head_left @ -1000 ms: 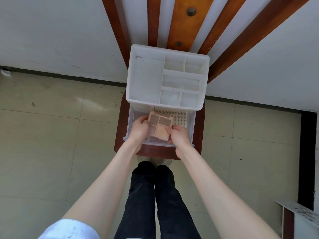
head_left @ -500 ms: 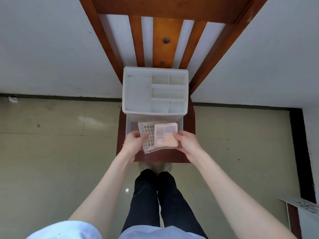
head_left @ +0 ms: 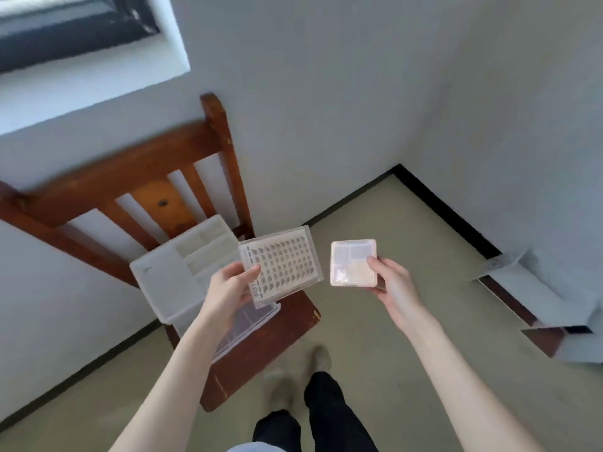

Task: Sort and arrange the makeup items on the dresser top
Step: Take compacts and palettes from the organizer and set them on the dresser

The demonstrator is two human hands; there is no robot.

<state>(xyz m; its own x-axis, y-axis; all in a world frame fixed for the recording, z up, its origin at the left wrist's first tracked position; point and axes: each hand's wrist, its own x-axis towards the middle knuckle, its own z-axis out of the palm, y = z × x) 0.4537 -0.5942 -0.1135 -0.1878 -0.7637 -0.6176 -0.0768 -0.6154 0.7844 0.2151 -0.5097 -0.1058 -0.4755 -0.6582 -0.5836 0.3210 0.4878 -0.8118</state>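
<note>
1. The left hand (head_left: 228, 290) has its grip pinched on the near corner of a clear rectangular plastic case with a grid of small white cells (head_left: 281, 264), thumb on top and fingers beneath, holding it tilted in the air above the chair.
2. The right hand (head_left: 393, 290) pinches the right edge of a small square pale-pink compact with four pans (head_left: 353, 262), thumb across the lid — it hangs over the floor, apart from the gridded case.
3. Below the left hand sits a white plastic organiser with divided top compartments (head_left: 182, 265), its clear drawer (head_left: 243, 324) pulled out towards the person; the organiser rests on the seat of a brown wooden slat-back chair (head_left: 261, 363) against the white wall.
4. The step in hand looks like sorting — both items are out of the drawer and separated, neither yet placed.
5. Next, each item wants its own place: carry them level and set them down one at a time, gently.
</note>
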